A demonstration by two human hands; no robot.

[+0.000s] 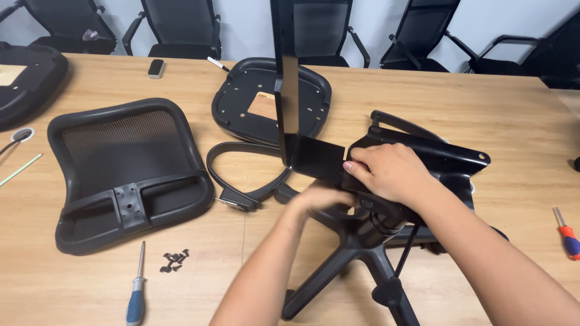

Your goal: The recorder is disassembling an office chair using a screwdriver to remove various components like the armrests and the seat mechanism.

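Observation:
A black metal seat plate (450, 160) sits on top of a star-shaped chair base (356, 253) lying on the wooden table (519, 121). My right hand (389, 172) presses on the plate where a black L-shaped back bracket (289, 90) meets it; the bracket stands upright. My left hand (320, 198) reaches under that joint, its fingers hidden below the plate. What it grips cannot be seen.
A mesh chair back (121, 169) lies at the left, a seat pan (266, 99) upside down behind the bracket, a curved armrest (241, 175) between them. Several black screws (175, 261) and a blue screwdriver (137, 290) lie near the front; an orange screwdriver (567, 235) lies at the right. Office chairs stand behind the table.

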